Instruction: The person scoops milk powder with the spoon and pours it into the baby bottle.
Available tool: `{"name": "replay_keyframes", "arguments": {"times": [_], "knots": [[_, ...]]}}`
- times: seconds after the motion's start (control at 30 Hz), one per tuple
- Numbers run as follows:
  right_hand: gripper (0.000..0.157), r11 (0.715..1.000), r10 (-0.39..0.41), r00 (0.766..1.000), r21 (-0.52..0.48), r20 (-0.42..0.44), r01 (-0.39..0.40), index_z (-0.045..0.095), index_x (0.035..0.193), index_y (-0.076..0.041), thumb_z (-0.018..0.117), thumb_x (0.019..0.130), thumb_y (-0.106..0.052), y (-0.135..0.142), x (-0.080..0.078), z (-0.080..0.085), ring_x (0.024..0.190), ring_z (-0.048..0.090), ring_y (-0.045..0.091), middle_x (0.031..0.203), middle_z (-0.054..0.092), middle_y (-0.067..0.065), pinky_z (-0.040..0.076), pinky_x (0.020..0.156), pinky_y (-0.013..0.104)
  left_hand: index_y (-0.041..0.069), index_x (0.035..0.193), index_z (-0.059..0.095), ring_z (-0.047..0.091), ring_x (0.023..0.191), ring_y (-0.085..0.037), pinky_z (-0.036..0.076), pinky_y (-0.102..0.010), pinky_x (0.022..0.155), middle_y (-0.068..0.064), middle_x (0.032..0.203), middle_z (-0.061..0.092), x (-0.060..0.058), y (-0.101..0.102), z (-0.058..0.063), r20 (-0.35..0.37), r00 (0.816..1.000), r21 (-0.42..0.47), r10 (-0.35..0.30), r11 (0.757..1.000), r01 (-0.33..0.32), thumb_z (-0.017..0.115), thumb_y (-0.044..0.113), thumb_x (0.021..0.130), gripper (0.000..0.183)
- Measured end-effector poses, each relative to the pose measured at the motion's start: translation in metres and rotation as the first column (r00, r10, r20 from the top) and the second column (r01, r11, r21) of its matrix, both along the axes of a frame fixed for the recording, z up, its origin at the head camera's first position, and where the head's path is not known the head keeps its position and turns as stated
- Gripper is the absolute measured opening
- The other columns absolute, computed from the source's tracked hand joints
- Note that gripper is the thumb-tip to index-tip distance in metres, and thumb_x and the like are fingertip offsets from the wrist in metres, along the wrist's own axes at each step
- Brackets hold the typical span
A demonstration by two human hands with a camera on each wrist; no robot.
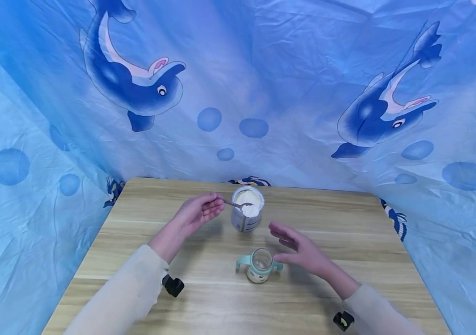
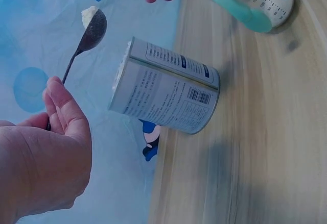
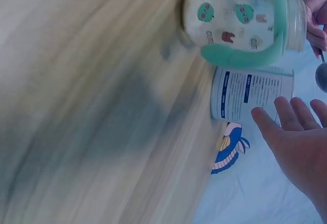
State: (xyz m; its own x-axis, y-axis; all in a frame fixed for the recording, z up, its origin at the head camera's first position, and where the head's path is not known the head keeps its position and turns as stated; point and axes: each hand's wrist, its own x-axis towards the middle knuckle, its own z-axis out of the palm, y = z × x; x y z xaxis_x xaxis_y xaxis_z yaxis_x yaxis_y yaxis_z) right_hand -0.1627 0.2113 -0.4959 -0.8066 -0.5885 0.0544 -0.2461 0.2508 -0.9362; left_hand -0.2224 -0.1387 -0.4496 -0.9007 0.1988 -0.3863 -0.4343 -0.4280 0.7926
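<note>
My left hand [image 1: 198, 211] pinches the handle of a dark metal spoon [image 2: 93, 31] between thumb and fingers. White powder [image 1: 250, 211] is heaped in the spoon's bowl, held over the mouth of a can [image 2: 166, 86] with printed text and a barcode. More white powder shows inside the can. In front of it stands an uncapped clear bottle [image 1: 259, 274] with a mint-green collar and two side handles; cartoon prints and a measuring scale mark its wall. My right hand [image 1: 300, 249] hovers beside the bottle, fingers extended and holding nothing, its thumb close to the rim.
The can and bottle stand on a wood-grain table [image 1: 204, 302]. Behind and beside the table hangs a blue sheet [image 1: 296, 83] printed with dolphins and bubbles. Black devices are strapped at both wrists over pale sleeves [image 1: 125, 288].
</note>
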Motion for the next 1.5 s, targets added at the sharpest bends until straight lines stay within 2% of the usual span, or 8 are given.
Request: {"name": "replay_keyframes", "arguments": {"times": [0.27, 0.43, 0.63, 0.83, 0.9, 1.03, 1.23, 1.5], "knots": [[0.086, 1.0, 0.014, 0.998, 0.008, -0.058, -0.013, 0.04, 0.162, 0.001, 0.086, 0.09, -0.01, 0.004, 0.016, -0.008, 0.147, 0.047, 0.044, 0.16, 0.048, 0.025, 0.041, 0.12, 0.05, -0.002, 0.123, 0.067, 0.076, 0.097, -0.02, 0.064, -0.026, 0.089, -0.008, 0.099, 0.078, 0.015, 0.006, -0.002, -0.004, 0.999, -0.014, -0.035, 0.999, 0.035, 0.055, 0.011, 0.111, 0.021], [0.088, 1.0, 0.014, 0.998, 0.024, -0.061, -0.013, 0.038, 0.163, -0.001, 0.086, 0.089, -0.004, 0.003, 0.023, -0.016, 0.147, 0.048, 0.043, 0.161, 0.048, 0.024, 0.041, 0.121, 0.047, -0.007, 0.129, 0.064, 0.076, 0.092, -0.017, 0.064, -0.024, 0.086, -0.007, 0.098, 0.077, 0.025, 0.01, -0.001, -0.024, 0.997, -0.03, -0.073, 0.997, 0.072, 0.054, 0.011, 0.112, 0.027], [0.09, 1.0, 0.016, 0.998, 0.004, -0.054, -0.015, 0.037, 0.163, 0.001, 0.086, 0.087, -0.004, -0.001, 0.029, -0.022, 0.148, 0.046, 0.045, 0.162, 0.045, 0.027, 0.04, 0.123, 0.045, -0.009, 0.127, 0.065, 0.076, 0.09, -0.015, 0.064, -0.024, 0.085, -0.007, 0.096, 0.078, 0.034, 0.013, -0.002, -0.032, 0.994, -0.036, -0.105, 0.994, 0.104, 0.055, 0.009, 0.111, 0.026], [0.092, 0.999, -0.011, 0.999, 0.042, -0.04, 0.013, 0.038, 0.163, -0.001, 0.088, 0.087, -0.009, -0.006, 0.034, -0.03, 0.148, 0.047, 0.041, 0.164, 0.045, 0.021, 0.039, 0.123, 0.032, -0.017, 0.138, 0.054, 0.076, 0.088, -0.014, 0.065, -0.025, 0.085, -0.006, 0.093, 0.078, 0.044, 0.015, -0.006, -0.025, 0.99, -0.052, -0.14, 0.989, 0.138, 0.054, 0.007, 0.111, 0.037], [0.092, 0.997, -0.031, 0.998, 0.065, -0.046, 0.033, 0.039, 0.162, 0.0, 0.089, 0.086, -0.01, -0.008, 0.036, -0.033, 0.147, 0.048, 0.041, 0.163, 0.047, 0.02, 0.04, 0.122, 0.031, -0.016, 0.139, 0.054, 0.076, 0.088, -0.014, 0.065, -0.025, 0.086, -0.007, 0.094, 0.078, 0.047, 0.017, -0.008, -0.019, 0.989, -0.064, -0.148, 0.987, 0.146, 0.055, 0.008, 0.11, 0.037], [0.09, 0.994, -0.055, 0.996, 0.096, -0.067, 0.062, 0.045, 0.158, 0.001, 0.092, 0.083, -0.016, -0.013, 0.038, -0.039, 0.144, 0.051, 0.041, 0.158, 0.053, 0.02, 0.041, 0.123, 0.037, -0.016, 0.14, 0.053, 0.076, 0.09, -0.015, 0.065, -0.027, 0.088, -0.009, 0.098, 0.077, 0.052, 0.02, -0.012, -0.01, 0.987, -0.081, -0.157, 0.984, 0.156, 0.057, 0.008, 0.109, 0.039], [0.086, 0.991, -0.075, 0.995, 0.106, -0.064, 0.081, 0.051, 0.156, -0.007, 0.093, 0.084, -0.025, -0.017, 0.037, -0.044, 0.141, 0.055, 0.035, 0.152, 0.06, 0.012, 0.042, 0.122, 0.052, -0.013, 0.134, 0.059, 0.076, 0.09, -0.016, 0.065, -0.028, 0.089, -0.007, 0.095, 0.077, 0.055, 0.022, -0.017, -0.011, 0.984, -0.085, -0.175, 0.981, 0.174, 0.057, 0.008, 0.109, 0.033], [0.085, 0.985, -0.099, 0.99, 0.128, -0.098, 0.112, 0.054, 0.155, -0.014, 0.094, 0.082, -0.032, -0.022, 0.034, -0.048, 0.139, 0.057, 0.028, 0.151, 0.062, 0.004, 0.042, 0.122, 0.053, -0.009, 0.128, 0.065, 0.077, 0.088, -0.016, 0.065, -0.028, 0.087, -0.006, 0.093, 0.078, 0.059, 0.022, -0.02, -0.005, 0.981, -0.071, -0.196, 0.978, 0.195, 0.057, 0.009, 0.109, 0.027]]}}
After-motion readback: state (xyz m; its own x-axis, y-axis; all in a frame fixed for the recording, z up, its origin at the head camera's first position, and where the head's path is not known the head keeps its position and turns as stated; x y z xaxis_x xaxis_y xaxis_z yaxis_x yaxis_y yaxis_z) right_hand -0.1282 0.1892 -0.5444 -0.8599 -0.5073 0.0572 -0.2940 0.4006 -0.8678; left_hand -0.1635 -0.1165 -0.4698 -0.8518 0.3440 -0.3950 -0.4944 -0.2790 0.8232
